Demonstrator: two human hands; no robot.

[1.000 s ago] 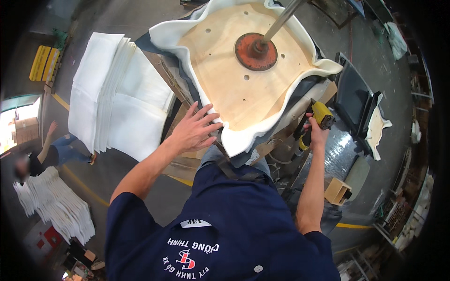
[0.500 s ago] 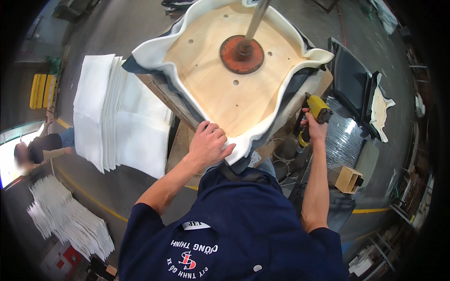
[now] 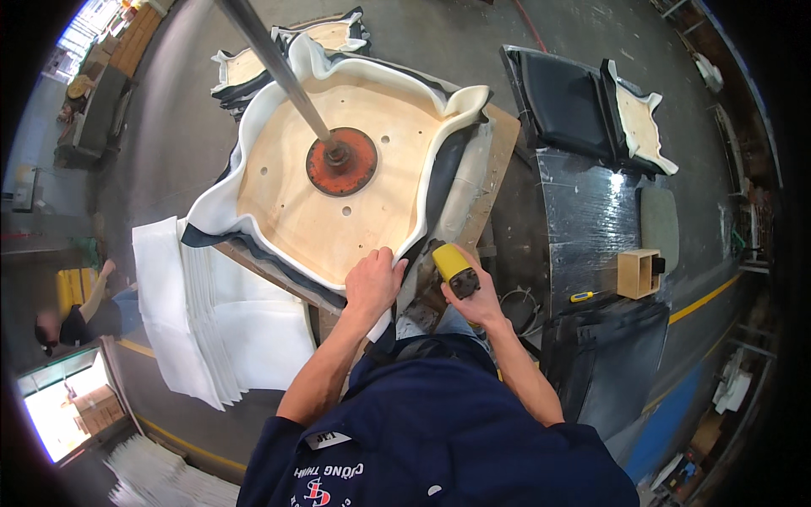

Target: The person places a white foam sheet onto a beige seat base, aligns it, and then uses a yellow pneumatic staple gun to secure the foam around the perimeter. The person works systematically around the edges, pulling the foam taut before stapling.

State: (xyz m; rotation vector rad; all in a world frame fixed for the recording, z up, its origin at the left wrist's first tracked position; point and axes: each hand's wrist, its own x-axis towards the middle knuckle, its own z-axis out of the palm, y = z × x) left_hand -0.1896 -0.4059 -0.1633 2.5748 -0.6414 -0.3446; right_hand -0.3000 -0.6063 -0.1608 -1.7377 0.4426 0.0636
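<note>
Left hand (image 3: 372,283) presses flat, fingers spread, on white cover edge (image 3: 279,253) at seat board's (image 3: 329,169) 6 o'clock rim. Right hand (image 3: 473,296) clamped around yellow staple gun (image 3: 452,266), just at 3 o'clock of left hand. Seat board on tabletop (image 3: 494,160).

The person is wearing a dark navy short-sleeved work shirt (image 3: 439,431), and its sleeves are ending above the elbows, leaving both forearms bare. A small white label is showing at the back of the collar, and white and red printed lettering with a red emblem is running across the shirt lower down, with a small white dot beside it. The left hand (image 3: 372,283) and the right hand (image 3: 475,297) are bare, wearing no gloves.
</note>
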